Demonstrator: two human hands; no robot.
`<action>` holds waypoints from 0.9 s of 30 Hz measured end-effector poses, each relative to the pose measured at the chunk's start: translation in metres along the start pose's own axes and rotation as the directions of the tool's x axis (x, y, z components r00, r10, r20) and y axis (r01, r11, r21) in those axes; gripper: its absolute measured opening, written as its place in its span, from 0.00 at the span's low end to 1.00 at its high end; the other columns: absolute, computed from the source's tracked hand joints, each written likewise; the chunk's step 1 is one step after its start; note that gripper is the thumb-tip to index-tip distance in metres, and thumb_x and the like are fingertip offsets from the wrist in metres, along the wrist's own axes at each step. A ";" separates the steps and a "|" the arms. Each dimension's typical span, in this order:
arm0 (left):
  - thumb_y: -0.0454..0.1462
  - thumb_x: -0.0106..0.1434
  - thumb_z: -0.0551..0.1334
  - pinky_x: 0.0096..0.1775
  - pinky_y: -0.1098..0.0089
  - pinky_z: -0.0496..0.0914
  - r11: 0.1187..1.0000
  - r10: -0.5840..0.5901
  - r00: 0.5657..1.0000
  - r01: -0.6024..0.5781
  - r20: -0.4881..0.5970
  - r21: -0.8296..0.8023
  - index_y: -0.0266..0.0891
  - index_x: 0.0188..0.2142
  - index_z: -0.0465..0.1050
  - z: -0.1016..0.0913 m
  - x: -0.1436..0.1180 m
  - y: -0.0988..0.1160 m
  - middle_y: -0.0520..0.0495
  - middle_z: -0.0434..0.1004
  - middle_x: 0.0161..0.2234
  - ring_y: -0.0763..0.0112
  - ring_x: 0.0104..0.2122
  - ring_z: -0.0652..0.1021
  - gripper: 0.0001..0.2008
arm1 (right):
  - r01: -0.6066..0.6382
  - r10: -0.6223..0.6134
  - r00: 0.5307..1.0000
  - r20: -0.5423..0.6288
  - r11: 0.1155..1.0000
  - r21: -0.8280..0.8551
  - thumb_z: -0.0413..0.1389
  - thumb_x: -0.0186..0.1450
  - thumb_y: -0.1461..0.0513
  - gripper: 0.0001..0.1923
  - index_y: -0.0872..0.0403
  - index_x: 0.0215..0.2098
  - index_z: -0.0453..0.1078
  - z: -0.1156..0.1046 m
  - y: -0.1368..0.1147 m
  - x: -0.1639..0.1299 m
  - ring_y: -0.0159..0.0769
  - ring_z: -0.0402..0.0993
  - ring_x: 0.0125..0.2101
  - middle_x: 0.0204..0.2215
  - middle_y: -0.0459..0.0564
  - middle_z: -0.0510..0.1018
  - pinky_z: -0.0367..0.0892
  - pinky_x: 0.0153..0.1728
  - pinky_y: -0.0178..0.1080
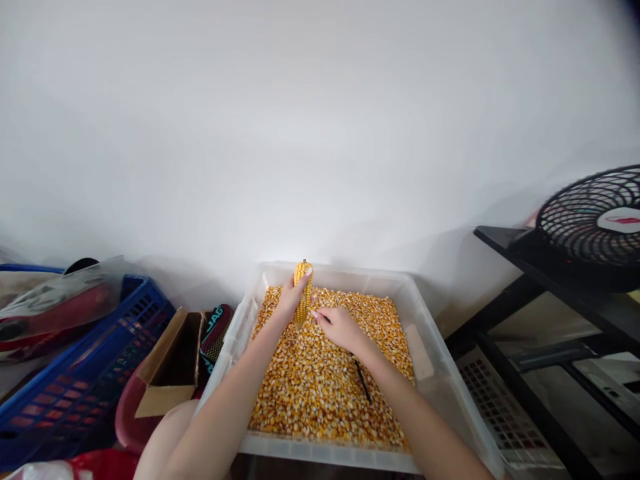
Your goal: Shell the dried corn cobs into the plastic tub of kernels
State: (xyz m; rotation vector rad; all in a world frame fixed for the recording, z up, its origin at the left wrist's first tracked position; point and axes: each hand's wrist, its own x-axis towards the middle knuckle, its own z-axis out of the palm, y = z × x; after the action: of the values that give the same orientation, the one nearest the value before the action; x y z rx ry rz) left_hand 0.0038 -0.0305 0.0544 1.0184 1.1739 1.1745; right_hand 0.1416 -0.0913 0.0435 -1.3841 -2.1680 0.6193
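The left hand (294, 295) grips the yellow cob (302, 305) nearly upright over the translucent bin (325, 451), presumably so anything loose falls among the kernels (310, 400) inside, while the right hand (339, 327), curled around what seems a thin black tool (363, 383), sits beside the cob's lower end.

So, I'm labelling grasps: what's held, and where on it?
Left hand: corn cob, around its upper half. Right hand: apparently a black stick, grip hidden.
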 end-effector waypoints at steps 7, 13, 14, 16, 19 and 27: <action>0.55 0.51 0.61 0.18 0.73 0.65 0.999 0.032 0.999 -0.032 0.019 0.038 0.37 0.37 0.66 0.001 -0.001 -0.001 0.51 0.66 0.22 0.71 0.18 0.72 0.25 | -0.038 0.038 0.999 0.004 0.998 -0.042 0.45 0.66 0.58 0.18 0.55 0.25 0.70 0.002 -0.003 0.000 0.29 0.66 0.22 0.22 0.48 0.75 0.52 0.26 0.31; 0.56 0.52 0.60 0.19 0.74 0.65 0.996 0.056 0.998 -0.057 0.017 0.073 0.38 0.38 0.65 -0.002 0.003 -0.007 0.50 0.68 0.23 0.71 0.19 0.73 0.25 | -0.067 0.069 0.997 0.019 0.995 -0.069 0.45 0.66 0.59 0.17 0.55 0.27 0.71 0.001 -0.003 0.000 0.30 0.68 0.24 0.24 0.49 0.77 0.52 0.27 0.31; 0.56 0.52 0.60 0.19 0.74 0.65 0.995 0.059 0.998 -0.060 0.014 0.075 0.38 0.38 0.65 -0.002 0.003 -0.008 0.50 0.69 0.22 0.71 0.19 0.73 0.25 | -0.068 0.070 0.997 0.022 0.995 -0.074 0.45 0.66 0.59 0.17 0.55 0.27 0.72 0.000 -0.003 0.000 0.30 0.68 0.24 0.24 0.49 0.77 0.52 0.27 0.31; 0.56 0.52 0.60 0.18 0.73 0.65 0.995 0.069 0.998 -0.069 0.007 0.071 0.38 0.38 0.66 -0.002 0.003 -0.009 0.50 0.69 0.23 0.71 0.19 0.73 0.25 | -0.065 0.068 0.997 0.030 0.994 -0.086 0.45 0.67 0.59 0.18 0.55 0.27 0.72 -0.001 -0.004 0.000 0.30 0.68 0.24 0.24 0.49 0.77 0.52 0.27 0.31; 0.55 0.52 0.61 0.19 0.73 0.65 0.995 0.075 0.997 -0.074 -0.006 0.066 0.38 0.40 0.66 -0.001 0.003 -0.011 0.51 0.68 0.23 0.71 0.18 0.73 0.25 | -0.069 0.074 0.996 0.047 0.992 -0.103 0.44 0.67 0.59 0.18 0.55 0.28 0.72 -0.001 -0.006 0.000 0.30 0.68 0.25 0.25 0.49 0.77 0.53 0.27 0.31; 0.52 0.54 0.60 0.29 0.72 0.68 0.936 0.244 0.966 -0.210 -0.090 0.281 0.36 0.36 0.68 0.002 0.007 -0.022 0.48 0.71 0.28 0.70 0.26 0.72 0.22 | -0.086 0.116 0.991 0.066 0.936 -0.341 0.43 0.67 0.60 0.17 0.54 0.32 0.73 0.006 -0.011 -0.003 0.33 0.72 0.29 0.30 0.52 0.79 0.55 0.32 0.33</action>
State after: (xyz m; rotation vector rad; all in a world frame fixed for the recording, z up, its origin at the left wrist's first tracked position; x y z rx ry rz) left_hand 0.0090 -0.0263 0.0318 1.3320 1.3676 1.2972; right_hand 0.1315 -0.0984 0.0453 -1.6813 -2.3651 0.3562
